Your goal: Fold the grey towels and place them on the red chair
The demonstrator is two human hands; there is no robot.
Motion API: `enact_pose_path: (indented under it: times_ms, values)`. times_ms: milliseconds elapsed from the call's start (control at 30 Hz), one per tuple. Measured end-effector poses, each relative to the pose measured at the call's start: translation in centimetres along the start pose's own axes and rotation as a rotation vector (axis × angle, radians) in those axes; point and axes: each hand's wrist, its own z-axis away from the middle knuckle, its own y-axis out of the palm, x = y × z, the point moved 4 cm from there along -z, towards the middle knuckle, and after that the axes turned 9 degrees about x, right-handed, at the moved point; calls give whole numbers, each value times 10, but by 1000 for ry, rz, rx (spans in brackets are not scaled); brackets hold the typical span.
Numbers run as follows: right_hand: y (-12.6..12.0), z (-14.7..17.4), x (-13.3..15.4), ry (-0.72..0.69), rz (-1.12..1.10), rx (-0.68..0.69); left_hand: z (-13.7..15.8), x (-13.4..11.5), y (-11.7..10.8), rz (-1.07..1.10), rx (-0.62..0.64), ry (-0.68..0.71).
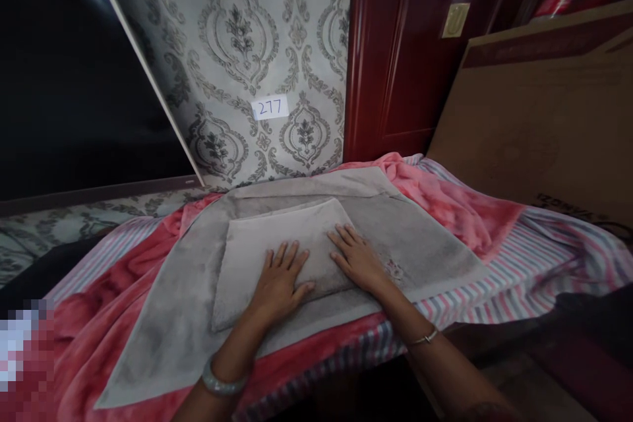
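A light grey plush towel, folded into a rectangle (242, 257), lies flat on a larger spread grey towel (173, 316). My left hand (281, 277) rests palm down on the folded towel's front part, fingers apart. Spread flat as well, my right hand (359, 257) presses on its right side, partly hiding that edge. A small embroidered flower (394, 269) shows on the larger towel, just right of my right hand. The larger towel's far edge (316, 183) looks creased or folded over.
Under the towels lie a red plush blanket (103, 323) and a striped cloth (524, 257). A television (84, 79) stands at left, a cardboard box (539, 112) at right. Behind are patterned wallpaper (237, 33), a "277" label (270, 107) and a dark red wooden panel (390, 59).
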Motion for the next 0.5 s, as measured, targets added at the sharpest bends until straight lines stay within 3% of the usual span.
enact_pose_path:
  times_ms: [100,300,400,500]
  values:
    - [0,1,0,-1,-11,-4,9,24,-2,-12,-30,-80]
    - [0,1,-1,-13,-18,-22,50,97,5,-14,-100,-357]
    - [2,0,-2,-14,-10,-29,68,122,13,29,-139,-380]
    - [3,0,-2,-16,7,-30,75,130,18,57,-186,-365]
